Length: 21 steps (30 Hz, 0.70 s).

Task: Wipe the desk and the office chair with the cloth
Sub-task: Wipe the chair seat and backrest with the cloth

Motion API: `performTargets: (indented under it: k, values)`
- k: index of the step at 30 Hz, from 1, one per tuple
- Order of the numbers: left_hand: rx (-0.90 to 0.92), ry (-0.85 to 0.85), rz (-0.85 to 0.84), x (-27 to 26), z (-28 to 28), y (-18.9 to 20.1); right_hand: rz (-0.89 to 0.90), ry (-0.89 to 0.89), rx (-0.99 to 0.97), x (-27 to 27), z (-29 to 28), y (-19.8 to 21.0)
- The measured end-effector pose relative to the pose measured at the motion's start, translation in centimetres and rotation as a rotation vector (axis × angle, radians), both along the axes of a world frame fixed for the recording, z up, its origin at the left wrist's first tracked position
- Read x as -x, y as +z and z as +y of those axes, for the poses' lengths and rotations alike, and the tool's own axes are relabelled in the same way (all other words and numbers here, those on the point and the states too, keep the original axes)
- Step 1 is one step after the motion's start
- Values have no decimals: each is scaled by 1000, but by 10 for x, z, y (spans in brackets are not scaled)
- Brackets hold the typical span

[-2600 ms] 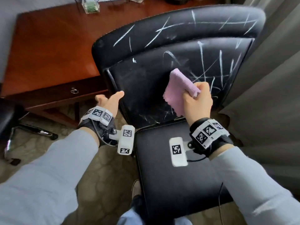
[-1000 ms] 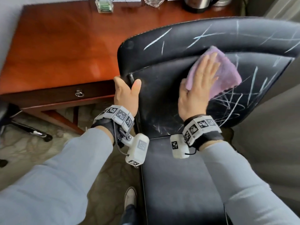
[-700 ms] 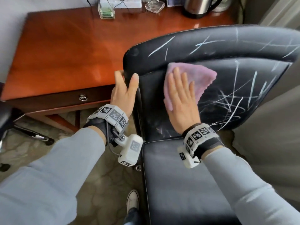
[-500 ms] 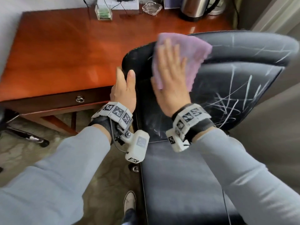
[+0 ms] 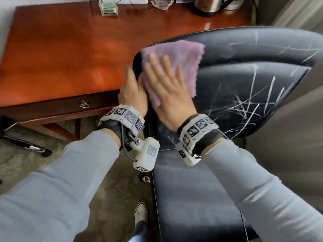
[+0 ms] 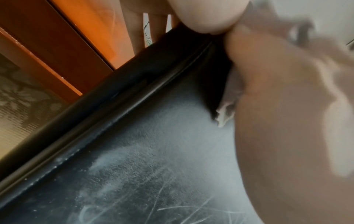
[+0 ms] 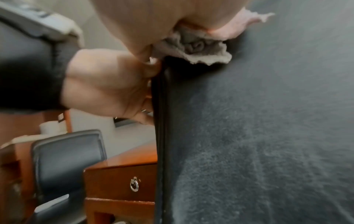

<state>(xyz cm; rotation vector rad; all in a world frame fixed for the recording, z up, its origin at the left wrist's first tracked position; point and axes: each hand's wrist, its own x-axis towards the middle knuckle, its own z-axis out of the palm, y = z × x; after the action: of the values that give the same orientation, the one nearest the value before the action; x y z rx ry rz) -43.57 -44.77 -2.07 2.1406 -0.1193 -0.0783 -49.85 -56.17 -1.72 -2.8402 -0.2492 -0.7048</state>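
A lilac cloth (image 5: 181, 63) lay spread flat over the upper left corner of the black office chair (image 5: 253, 95) back at frame centre, chalky streaks to its right; the glossy reddish desk (image 5: 61, 55) filled the upper left

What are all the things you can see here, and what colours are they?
Fluffy cloth: one, purple, pressed flat on the chair back's upper left corner.
Leather office chair: one, black with white scratch marks, beside the desk.
Wooden desk: one, reddish-brown, left of the chair.
Ring drawer pull: one, silver, desk front.
Metal kettle: one, silver and black, desk's far edge.
Second leather chair: one, black, farther off.
Sneaker: one, white, on the floor.
Left hand: grips the chair back's edge.
Right hand: flat on the cloth.
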Motion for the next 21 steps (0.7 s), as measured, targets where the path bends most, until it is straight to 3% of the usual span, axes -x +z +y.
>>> performTargets:
  k: [2,4,6,8,10,12,14,15,18,21]
  values:
    - [33,-19,-23,-3,1,-1,4,54,57,2,-4,-1]
    - [32,-32,-30,-3,1,-1,-28,-156,-77,7,-31,-1]
    - [6,-18,-25,-3,1,-1,-81,-456,-370,13,-70,3]
    - [18,-6,-8,-1,-1,0,-118,-616,-533,12,-93,9]
    - [38,7,11,1,-4,1,-96,-580,-395,6,-80,15]
    - [28,15,28,1,-4,1,-41,-294,-186,2,-45,11]
    - [19,20,26,-1,-2,0,46,26,-95,1,-10,9]
    - [16,18,29,-2,0,0,65,101,-47,0,-3,9]
    - [-2,-24,65,-4,5,-1,51,-5,2,1,-31,17]
    - [14,-39,78,-3,6,0,-27,-315,-221,0,-70,31]
